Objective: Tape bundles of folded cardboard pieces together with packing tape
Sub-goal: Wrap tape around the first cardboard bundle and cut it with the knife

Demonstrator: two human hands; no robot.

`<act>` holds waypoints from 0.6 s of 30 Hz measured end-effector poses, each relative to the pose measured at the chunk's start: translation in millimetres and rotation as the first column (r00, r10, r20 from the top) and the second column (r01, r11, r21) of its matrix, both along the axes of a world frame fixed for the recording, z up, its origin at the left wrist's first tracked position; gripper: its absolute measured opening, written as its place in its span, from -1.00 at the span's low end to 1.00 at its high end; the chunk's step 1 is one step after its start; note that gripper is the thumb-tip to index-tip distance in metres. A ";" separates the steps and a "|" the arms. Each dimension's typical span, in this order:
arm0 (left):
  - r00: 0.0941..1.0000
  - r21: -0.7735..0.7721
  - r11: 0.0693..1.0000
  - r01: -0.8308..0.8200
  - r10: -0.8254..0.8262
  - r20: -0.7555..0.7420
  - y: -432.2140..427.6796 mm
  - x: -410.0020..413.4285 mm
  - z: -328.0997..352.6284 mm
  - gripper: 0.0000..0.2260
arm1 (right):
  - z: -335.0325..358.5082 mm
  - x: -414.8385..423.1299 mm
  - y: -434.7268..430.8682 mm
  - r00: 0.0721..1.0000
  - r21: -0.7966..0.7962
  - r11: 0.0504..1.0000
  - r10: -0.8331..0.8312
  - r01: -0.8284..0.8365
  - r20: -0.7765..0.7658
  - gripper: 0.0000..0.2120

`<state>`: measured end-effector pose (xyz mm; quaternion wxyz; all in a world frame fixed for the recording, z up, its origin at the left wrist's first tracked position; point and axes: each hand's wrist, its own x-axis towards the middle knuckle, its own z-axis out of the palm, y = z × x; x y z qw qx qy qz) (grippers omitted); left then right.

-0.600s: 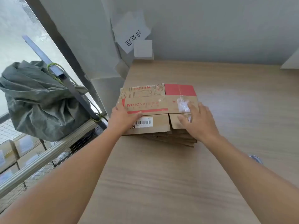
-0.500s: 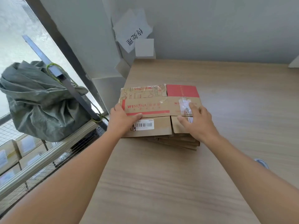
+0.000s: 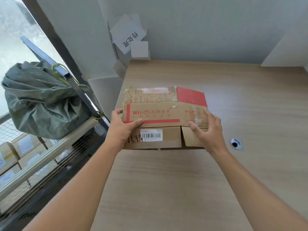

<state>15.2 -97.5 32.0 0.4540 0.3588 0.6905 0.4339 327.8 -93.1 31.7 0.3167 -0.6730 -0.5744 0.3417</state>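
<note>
Pale wood-grain surface (image 3: 166,180) runs from the near edge up to a grey wall beyond the hands, where white paper sheets (image 3: 128,35) with handwritten characters hang at the corner.

Between the two hands is the bundle of folded cardboard pieces (image 3: 163,112), brown with red printing and a red panel at its far right corner. The left hand (image 3: 123,129) grips the bundle's left edge: the thumb lies on top along a red stripe and the fingers curl around the side. The right hand (image 3: 208,132) holds the right end, with the thumb pressed on the top face and the spread fingers bending over the right edge. Whether the bundle lies flat on the surface or is raised off it cannot be told.

A white barcode label (image 3: 151,135) sits on the near flap, between the hands and just right of the left thumb, beside black handwriting.

Right of the right hand, a round cable hole (image 3: 236,144) is set in the surface. Left of the left hand, past a metal railing (image 3: 43,157), a grey-green sack (image 3: 41,100) rests by the window, with taped cartons (image 3: 10,154) lower down.
</note>
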 end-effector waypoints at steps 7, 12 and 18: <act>0.973 0.025 0.980 0.196 -0.198 0.119 -143.6 33.2 7.1 -0.14 | 16.0 19.3 -164.4 0.984 -0.023 0.991 -0.134 0.133 -0.116 -0.14; 0.935 -0.025 0.944 0.330 -0.323 0.145 -243.3 51.9 -11.8 -0.07 | 2.4 23.4 -277.9 0.965 -0.089 0.991 -0.119 0.101 -0.233 -0.19; 0.916 0.081 0.928 0.363 -0.371 0.155 -311.5 71.7 -17.0 -0.13 | 7.3 34.9 -346.8 0.913 -0.146 0.989 -0.041 -0.021 -0.406 0.09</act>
